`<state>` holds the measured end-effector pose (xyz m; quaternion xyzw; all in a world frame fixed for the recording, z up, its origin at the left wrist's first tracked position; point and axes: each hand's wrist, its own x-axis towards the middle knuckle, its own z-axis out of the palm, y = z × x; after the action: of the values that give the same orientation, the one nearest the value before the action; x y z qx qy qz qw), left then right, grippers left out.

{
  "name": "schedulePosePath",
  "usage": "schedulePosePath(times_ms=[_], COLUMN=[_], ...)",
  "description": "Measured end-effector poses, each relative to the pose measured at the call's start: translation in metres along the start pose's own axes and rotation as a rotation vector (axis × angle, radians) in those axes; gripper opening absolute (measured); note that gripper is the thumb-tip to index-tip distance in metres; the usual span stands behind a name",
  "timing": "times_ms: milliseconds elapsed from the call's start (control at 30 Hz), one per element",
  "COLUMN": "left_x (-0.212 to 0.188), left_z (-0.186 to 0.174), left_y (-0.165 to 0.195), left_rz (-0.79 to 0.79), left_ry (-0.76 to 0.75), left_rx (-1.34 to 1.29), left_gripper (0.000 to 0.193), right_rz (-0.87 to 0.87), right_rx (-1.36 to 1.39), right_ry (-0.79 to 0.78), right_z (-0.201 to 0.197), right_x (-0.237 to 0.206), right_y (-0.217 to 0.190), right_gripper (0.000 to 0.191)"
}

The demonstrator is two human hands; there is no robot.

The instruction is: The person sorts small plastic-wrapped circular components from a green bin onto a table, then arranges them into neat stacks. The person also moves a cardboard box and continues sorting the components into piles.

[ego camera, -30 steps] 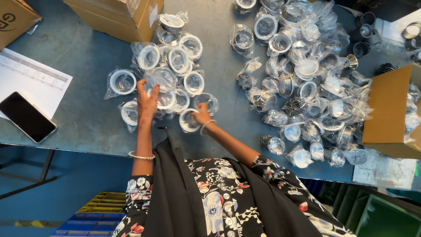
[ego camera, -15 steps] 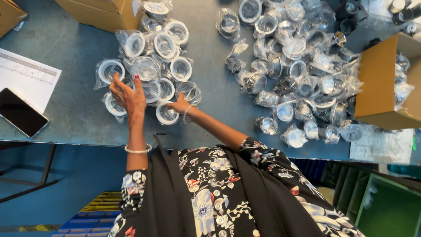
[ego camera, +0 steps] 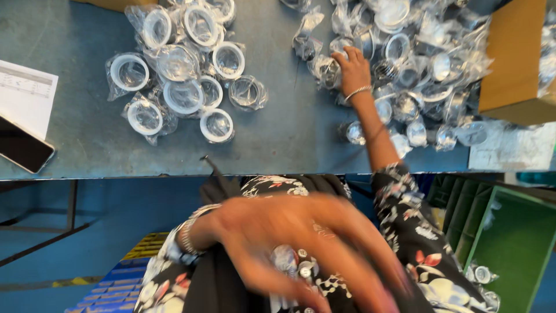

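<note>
Head view: right hand grasping a bagged ring in the unsorted heap; left hand released (blurred), sorted rings beyond it, much remains.

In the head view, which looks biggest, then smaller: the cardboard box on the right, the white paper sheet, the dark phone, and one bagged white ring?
1. Cardboard box, though cut by the frame.
2. White paper sheet, also cut off.
3. Dark phone, partly out of view.
4. Bagged white ring, the smallest.

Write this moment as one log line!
right hand: reaching into bagged rings pile | left hand: blurred, off table, empty
</note>
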<state>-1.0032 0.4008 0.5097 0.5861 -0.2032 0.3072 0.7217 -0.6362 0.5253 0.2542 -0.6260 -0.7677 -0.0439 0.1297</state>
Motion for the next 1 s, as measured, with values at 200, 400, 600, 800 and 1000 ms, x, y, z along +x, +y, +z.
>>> schedulePosePath(times_ms=[200,400,600,800,1000], left_x=[0.058,0.086,0.115,0.135,0.181], left_z=[0.047,0.068,0.084,0.082,0.086], left_y=[-0.057,-0.115,-0.157,-0.151,-0.116], left_rz=[0.169,0.285,0.416,0.378,0.284], left_ry=[-0.264,-0.38,-0.457,-0.414,-0.098], left_rx=[-0.115,-0.071,0.025,0.03,0.54], left_gripper=[0.048,0.054,0.062,0.063,0.048], right_rz=[-0.112,0.181,0.405,0.675,0.909], right_rx=[0.054,0.747,2.204,1.866,1.772], right_ry=[-0.096,-0.166,0.129,0.114,0.021], right_z=[0.003,-0.014,-0.04,-0.048,-0.004], right_x=[0.0,0.009,-0.009,0.005,0.033], right_y=[0.039,0.079,0.137,0.13,0.083], right_gripper=[0.044,0.032,0.022,0.033,0.024])
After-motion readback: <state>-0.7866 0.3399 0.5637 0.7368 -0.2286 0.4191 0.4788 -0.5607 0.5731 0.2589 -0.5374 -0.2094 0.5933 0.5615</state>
